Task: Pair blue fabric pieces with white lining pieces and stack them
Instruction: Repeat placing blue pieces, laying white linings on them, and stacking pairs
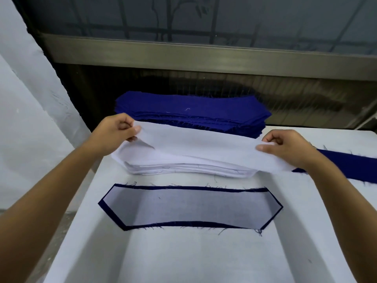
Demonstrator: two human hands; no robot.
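A white lining piece [195,144] is stretched in the air just above the stack of white lining pieces [183,167]. My left hand [114,133] pinches its left end and my right hand [289,147] pinches its right end. Behind the white stack lies a thick stack of blue fabric pieces [189,111]. Near me on the table lies a paired piece [189,207]: a white lining on a blue fabric piece, whose blue edge shows all round.
The table [183,258] has a white cloth cover. A single blue fabric piece [350,166] lies at the right, beyond my right wrist. A white wall [26,119] rises at the left and a dark barred window [204,21] stands behind the table.
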